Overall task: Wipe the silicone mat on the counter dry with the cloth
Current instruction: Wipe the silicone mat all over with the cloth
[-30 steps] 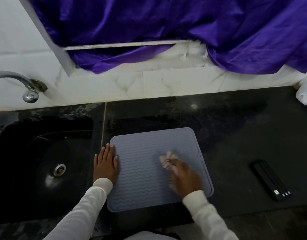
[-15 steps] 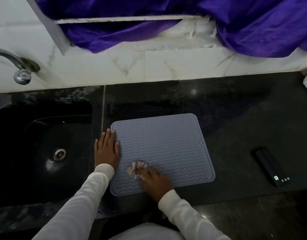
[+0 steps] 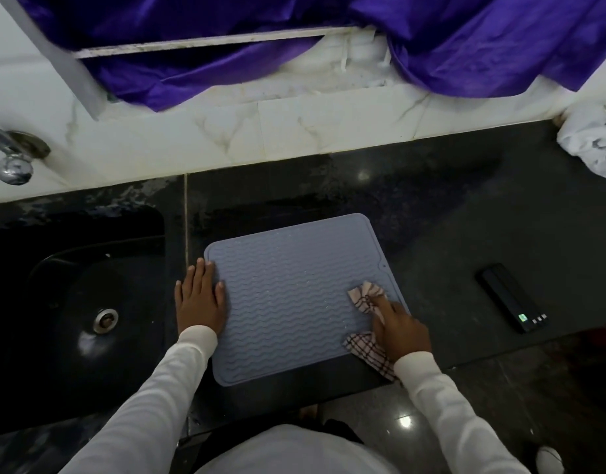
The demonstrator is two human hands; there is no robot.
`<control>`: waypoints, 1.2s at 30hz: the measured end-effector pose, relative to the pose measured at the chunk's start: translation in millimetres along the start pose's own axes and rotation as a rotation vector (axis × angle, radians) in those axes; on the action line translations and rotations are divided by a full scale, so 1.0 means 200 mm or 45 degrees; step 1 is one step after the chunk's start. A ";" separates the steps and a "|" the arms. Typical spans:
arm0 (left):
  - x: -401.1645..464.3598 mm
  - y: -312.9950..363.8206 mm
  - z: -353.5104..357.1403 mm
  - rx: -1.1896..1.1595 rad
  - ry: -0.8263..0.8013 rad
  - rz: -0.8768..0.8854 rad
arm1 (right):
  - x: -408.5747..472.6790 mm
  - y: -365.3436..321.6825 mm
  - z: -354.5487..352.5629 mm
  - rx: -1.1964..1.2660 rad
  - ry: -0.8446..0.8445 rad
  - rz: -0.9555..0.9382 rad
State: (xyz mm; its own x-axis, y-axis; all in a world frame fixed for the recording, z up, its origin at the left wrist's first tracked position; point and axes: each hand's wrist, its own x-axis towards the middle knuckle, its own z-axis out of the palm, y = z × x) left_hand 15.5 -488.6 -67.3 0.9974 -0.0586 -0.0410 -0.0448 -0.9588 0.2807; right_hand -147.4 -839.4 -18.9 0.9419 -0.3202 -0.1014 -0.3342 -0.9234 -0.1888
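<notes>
— Where's the mat?
— The silicone mat (image 3: 294,299) lies flat on the worktop (image 3: 465,217), just right of the sink (image 3: 89,302).
— The hands?
— Left hand (image 3: 199,301) flat, fingers straight, pressing the mat's left edge. Right hand (image 3: 400,328) curls around the checked cloth (image 3: 366,295) at the mat's right edge.

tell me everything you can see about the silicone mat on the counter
The silicone mat is a grey-blue, roughly square sheet with rounded corners, a raised rim and wavy ridges across its face. A small hole sits in a tab on its right edge. It lies flat on the dark counter, right of the sink. The left hand rests flat over its left edge; the right hand presses a checked cloth on its right side.
</notes>
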 end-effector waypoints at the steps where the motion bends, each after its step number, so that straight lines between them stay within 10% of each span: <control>1: 0.00 -0.01 0.00 0.000 -0.002 0.001 | 0.00 0.01 -0.01 0.015 0.014 0.043; 12: 0.00 -0.02 -0.03 -0.052 -0.052 0.051 | 0.01 0.03 -0.08 0.052 0.043 0.260; 16: 0.00 -0.02 -0.04 -0.048 -0.071 0.052 | -0.05 -0.27 -0.10 0.240 0.196 -0.054; 26: 0.03 -0.10 -0.04 -0.034 -0.094 0.166 | -0.26 -1.18 0.25 -0.028 -0.186 -0.642; 36: 0.02 -0.11 -0.03 -0.055 -0.116 0.178 | -0.23 -0.81 0.21 -0.090 -0.127 -0.227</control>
State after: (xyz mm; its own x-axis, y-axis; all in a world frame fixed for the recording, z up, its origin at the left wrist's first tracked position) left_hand 20.9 -465.7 -67.8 0.9724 -0.2174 -0.0845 -0.1785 -0.9267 0.3306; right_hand -139.0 -666.8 -25.0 0.9768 -0.1311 -0.1692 -0.1561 -0.9772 -0.1437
